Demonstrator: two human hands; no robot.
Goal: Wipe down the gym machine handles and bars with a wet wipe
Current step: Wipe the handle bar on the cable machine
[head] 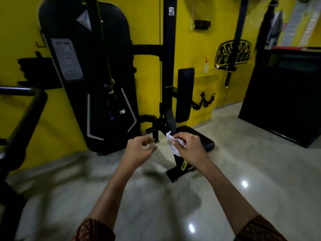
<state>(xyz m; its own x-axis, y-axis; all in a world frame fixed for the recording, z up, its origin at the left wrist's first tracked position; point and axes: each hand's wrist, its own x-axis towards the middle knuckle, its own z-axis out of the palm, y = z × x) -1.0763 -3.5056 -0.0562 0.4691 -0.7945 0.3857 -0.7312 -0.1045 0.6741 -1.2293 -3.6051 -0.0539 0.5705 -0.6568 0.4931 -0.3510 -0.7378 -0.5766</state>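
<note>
A pale glossy floor reflects spots of light. The far yellow wall bears a black logo, with a spray bottle on a ledge just left of it. A dark cabinet stands at far right, with clothes hanging above it.

The person's forearms are bare from the left hand and the right hand back to the near edge of view. There the left sleeve and the right sleeve begin, both of dark brown cloth with a fine reddish-orange pattern.
</note>
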